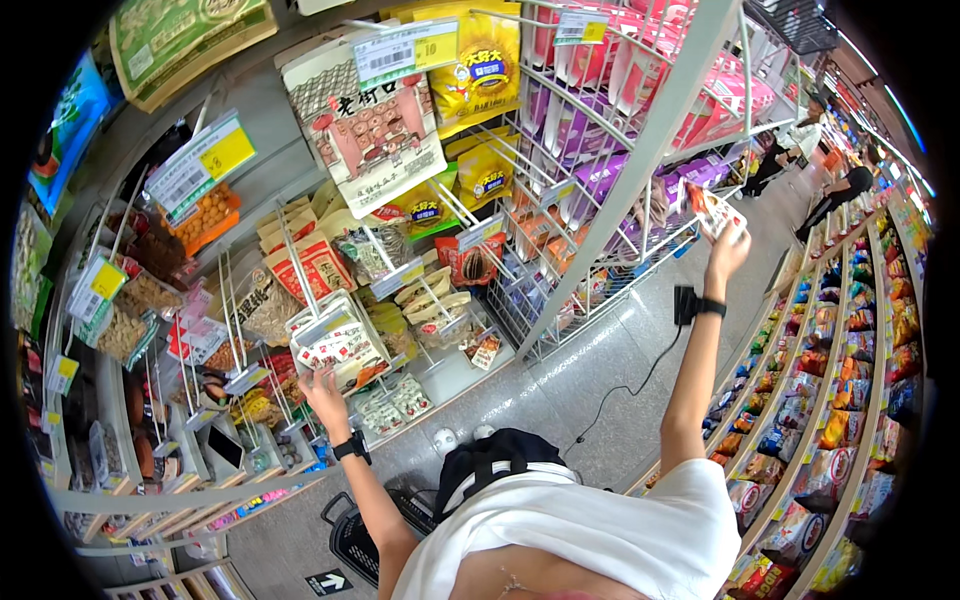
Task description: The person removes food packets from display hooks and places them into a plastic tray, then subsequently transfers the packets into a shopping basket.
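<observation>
My right hand (727,251) is raised to the right, holding a small white snack packet (716,212) with a reddish-brown food picture by its lower end. My left hand (326,401) is at the lower left edge of a stack of white snack packets (341,345) hanging from a shelf hook; its fingers are apart, and whether they touch the stack is unclear. A similar small packet (482,351) rests on the bottom shelf, to the right of the stack. Below the stack lie small white-and-green packets (394,405).
A wire rack (577,285) of pink and purple packs borders the shelves on the right. Price-tag hooks (397,277) jut outward. A black basket (356,536) stands on the floor by my left arm. A cable (622,386) trails from my right wrist. Two people (836,187) are farther along the aisle.
</observation>
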Demonstrator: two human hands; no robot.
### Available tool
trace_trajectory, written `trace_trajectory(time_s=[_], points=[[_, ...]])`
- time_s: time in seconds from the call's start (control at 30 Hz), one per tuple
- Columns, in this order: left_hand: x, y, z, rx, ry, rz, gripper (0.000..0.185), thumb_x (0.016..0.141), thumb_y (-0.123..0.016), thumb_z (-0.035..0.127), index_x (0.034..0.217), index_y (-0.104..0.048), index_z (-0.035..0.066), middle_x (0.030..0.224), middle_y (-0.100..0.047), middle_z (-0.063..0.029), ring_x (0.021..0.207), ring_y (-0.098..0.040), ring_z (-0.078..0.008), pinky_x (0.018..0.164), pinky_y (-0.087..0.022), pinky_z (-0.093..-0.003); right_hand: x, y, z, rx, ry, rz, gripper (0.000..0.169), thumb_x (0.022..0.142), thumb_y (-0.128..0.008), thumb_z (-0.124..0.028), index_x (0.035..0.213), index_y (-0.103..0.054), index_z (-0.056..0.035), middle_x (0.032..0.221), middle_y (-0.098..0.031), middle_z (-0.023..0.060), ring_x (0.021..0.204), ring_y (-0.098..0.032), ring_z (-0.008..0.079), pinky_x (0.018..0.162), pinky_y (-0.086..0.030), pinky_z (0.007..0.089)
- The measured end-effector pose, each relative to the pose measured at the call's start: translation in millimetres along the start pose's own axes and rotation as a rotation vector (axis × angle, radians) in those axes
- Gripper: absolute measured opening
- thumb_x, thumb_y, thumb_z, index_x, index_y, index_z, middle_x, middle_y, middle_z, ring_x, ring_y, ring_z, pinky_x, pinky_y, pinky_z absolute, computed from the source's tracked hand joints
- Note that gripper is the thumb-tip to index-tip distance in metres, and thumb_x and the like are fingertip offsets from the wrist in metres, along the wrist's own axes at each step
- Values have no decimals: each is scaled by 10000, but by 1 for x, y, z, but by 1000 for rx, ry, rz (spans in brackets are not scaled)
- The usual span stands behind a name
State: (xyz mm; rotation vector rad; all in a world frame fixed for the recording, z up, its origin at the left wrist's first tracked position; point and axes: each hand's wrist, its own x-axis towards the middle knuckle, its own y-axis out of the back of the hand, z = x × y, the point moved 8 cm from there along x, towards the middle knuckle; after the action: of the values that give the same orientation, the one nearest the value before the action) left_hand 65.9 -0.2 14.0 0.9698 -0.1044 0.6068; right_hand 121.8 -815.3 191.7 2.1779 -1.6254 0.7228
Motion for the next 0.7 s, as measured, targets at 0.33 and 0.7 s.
trace_trajectory(time_s=[0.33,0.7], points=[[5,-7,-15,-69,-7,34,240,760,-659,65,999,-647,86,1040,-525,-169,995,-526,-350,826,-446,-446,123,-160,140,-320,228,-1018,362,916,-479,-222,1194,-593,-21,1174,-622,125,1035,-609,238,870,-470,333],[1,31,-4,129,-131,-29,264,738,-662,55,982,-672,155,1134,-490,-126,1221,-377,-371,962,-312,-498,61,-140,176,-755,-82,-976,820,854,-565,-519,1399,-298,33,1394,-393,225,1298,-376,317,1044,-301,360]])
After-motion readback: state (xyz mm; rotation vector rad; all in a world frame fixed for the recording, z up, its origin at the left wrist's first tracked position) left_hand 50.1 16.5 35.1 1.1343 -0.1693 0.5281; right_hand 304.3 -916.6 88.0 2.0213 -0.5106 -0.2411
